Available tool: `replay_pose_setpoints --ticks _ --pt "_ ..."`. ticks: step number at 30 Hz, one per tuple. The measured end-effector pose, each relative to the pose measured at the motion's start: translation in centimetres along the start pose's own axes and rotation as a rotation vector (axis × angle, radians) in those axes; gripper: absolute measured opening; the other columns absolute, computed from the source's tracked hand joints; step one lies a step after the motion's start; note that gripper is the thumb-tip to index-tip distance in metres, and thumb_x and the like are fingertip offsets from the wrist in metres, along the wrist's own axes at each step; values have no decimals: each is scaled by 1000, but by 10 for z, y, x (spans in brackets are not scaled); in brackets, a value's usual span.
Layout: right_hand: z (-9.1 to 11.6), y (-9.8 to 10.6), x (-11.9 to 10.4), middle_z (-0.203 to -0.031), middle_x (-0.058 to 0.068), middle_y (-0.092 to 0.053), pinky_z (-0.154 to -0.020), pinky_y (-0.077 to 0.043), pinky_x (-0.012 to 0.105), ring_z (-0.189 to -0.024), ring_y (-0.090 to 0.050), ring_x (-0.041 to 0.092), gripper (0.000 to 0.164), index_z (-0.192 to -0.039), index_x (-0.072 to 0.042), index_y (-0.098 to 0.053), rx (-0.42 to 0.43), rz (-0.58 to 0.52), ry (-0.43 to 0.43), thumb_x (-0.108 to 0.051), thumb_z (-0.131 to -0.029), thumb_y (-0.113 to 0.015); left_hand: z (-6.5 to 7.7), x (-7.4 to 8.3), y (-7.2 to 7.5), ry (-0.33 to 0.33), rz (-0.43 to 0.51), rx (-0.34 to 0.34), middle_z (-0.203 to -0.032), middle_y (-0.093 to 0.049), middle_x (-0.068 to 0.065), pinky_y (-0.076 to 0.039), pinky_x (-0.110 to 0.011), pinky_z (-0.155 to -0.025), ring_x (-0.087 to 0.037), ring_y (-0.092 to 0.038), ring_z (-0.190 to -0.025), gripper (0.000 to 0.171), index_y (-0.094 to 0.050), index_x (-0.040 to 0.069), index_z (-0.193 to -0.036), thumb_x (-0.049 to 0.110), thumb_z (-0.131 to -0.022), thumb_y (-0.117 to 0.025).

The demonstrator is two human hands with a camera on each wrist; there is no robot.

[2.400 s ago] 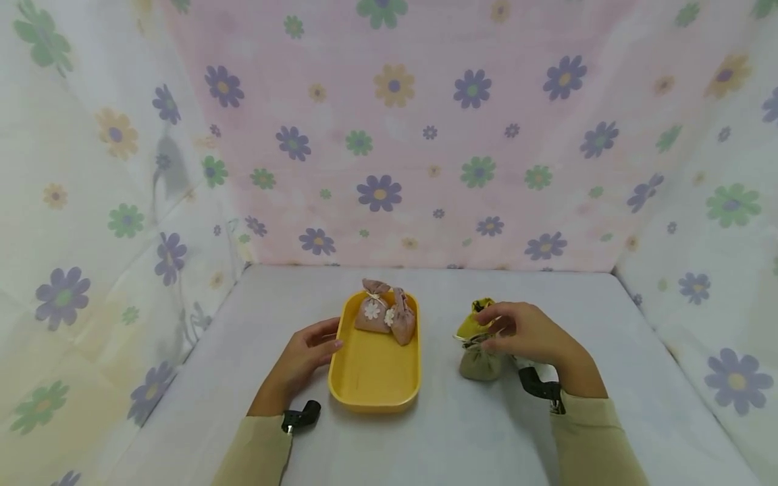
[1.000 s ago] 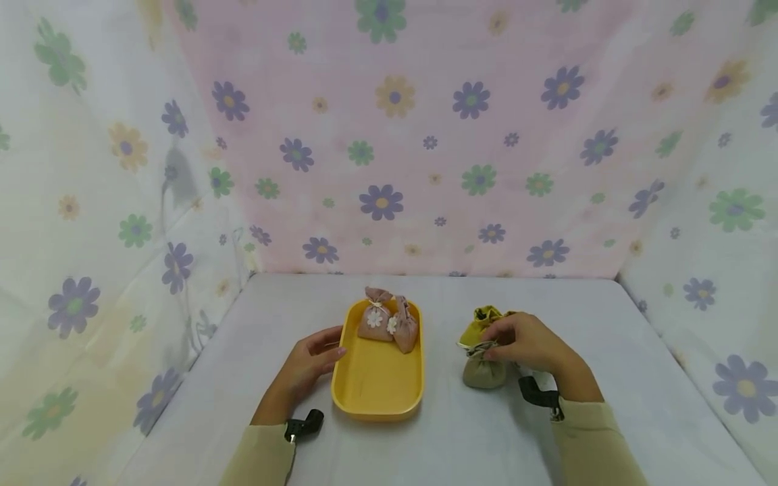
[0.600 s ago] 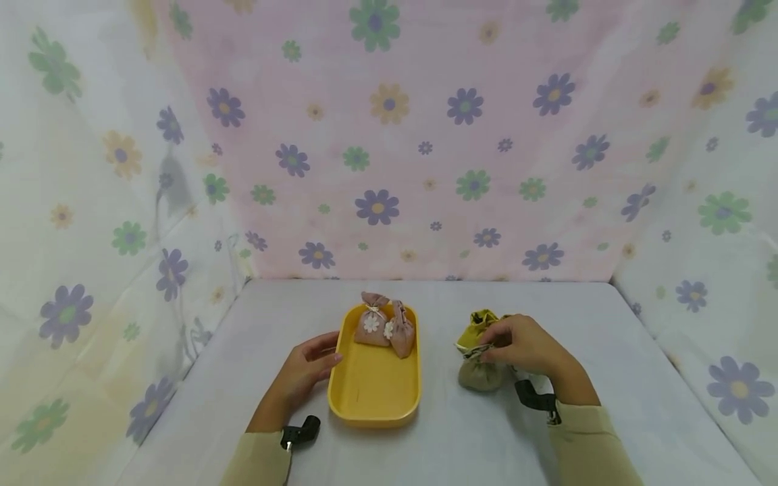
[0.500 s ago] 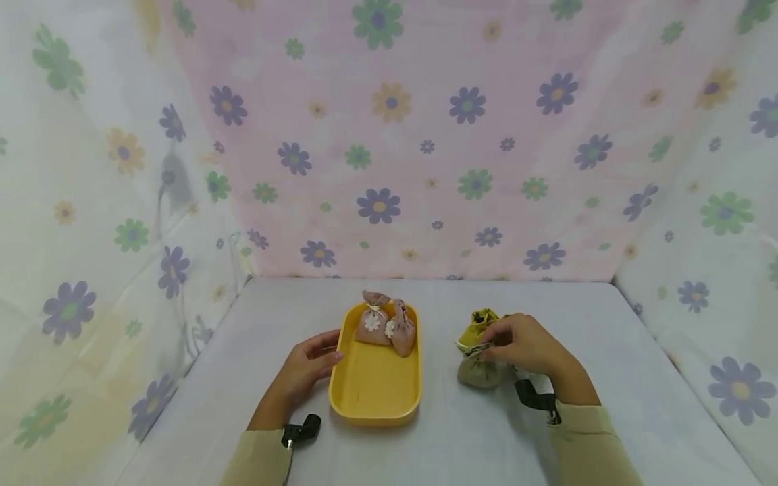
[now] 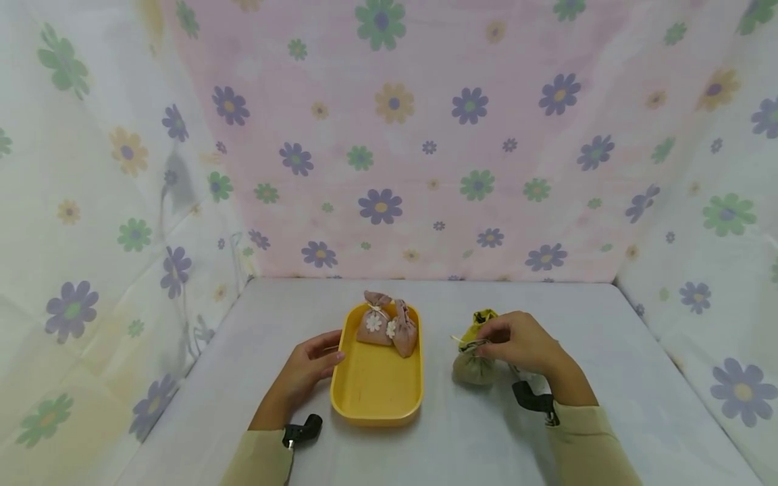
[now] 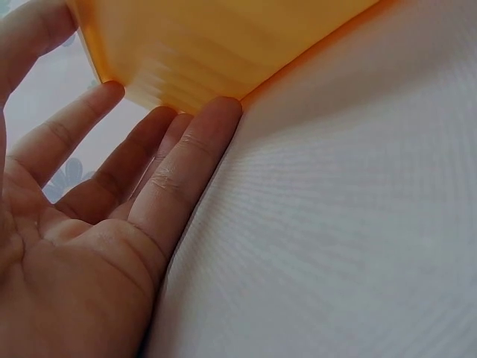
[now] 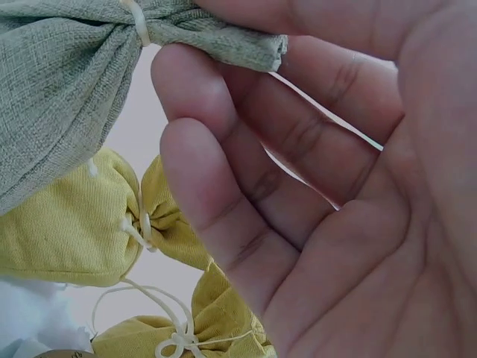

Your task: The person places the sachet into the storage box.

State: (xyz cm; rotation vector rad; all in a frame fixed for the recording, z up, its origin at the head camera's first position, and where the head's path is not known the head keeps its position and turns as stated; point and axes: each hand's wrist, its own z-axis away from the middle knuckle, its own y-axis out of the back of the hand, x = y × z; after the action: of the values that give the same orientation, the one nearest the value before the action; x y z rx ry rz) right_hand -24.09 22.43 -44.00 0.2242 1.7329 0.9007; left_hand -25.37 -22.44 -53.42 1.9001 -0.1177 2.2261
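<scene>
My right hand (image 5: 525,341) pinches the gathered neck of a grey-green drawstring pouch (image 5: 474,369); in the right wrist view the pouch's cloth end (image 7: 253,52) sits between thumb and fingers. Behind it is a yellow pouch (image 5: 471,333), partly covered by the hand. The right wrist view shows two yellow pouches, one (image 7: 71,224) above the other (image 7: 138,335), with pale cords. My left hand (image 5: 313,364) rests against the left side of a yellow tray (image 5: 377,420), fingers mostly straight, fingertips on its wall. Two pink pouches (image 5: 373,327) (image 5: 405,335) with white flowers lie at the tray's far end.
A white cloth-covered table (image 5: 437,439) carries everything. A flowered curtain (image 5: 425,169) stands along its back and sides. Something white and bluish (image 7: 30,313) shows at the lower left of the right wrist view; its kind is unclear.
My right hand has closed its fingertips on the grey-green pouch's neck, and that pouch has shifted slightly left, towards the tray. The left hand and tray look unchanged apart from small camera motion.
</scene>
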Motion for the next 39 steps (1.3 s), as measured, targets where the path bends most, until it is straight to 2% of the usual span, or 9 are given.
replay_pose_setpoints --ticks 9,18,28,39 --pt "0 -2 -4 -94 -7 -75 -74 -60 27 -85 -71 11 10 -96 -24 -78 55 -22 -3 -22 -88 -83 -2 -2 0 -10 -3 -5 -146 -60 -3 -60 -36 -98 -26 -61 -132 55 -61 25 -143 30 -91 -80" --pt "0 -2 -6 -94 -7 -75 -74 -58 26 -85 -70 11 9 -95 -27 -79 137 2 -33 -25 -88 -83 -2 0 0 -10 -1 5 -145 -61 -1 -60 -35 -97 -25 -62 -131 54 -63 26 -141 28 -90 -82" --pt "-2 -3 -13 -95 -6 -75 -73 -59 27 -84 -71 12 8 -94 -28 -79 161 -24 -10 -25 -87 -83 -2 -1 0 2 0 -6 -147 -60 -3 -60 -35 -98 -26 -61 -133 55 -61 25 -142 29 -91 -81" --pt "-13 -7 -20 -90 -8 -74 -71 -60 27 -80 -70 11 9 -91 -27 -77 215 -4 70 -20 -88 -83 -2 -2 1 -3 9 -4 -146 -61 -1 -59 -35 -98 -24 -61 -131 55 -62 25 -142 30 -90 -82"
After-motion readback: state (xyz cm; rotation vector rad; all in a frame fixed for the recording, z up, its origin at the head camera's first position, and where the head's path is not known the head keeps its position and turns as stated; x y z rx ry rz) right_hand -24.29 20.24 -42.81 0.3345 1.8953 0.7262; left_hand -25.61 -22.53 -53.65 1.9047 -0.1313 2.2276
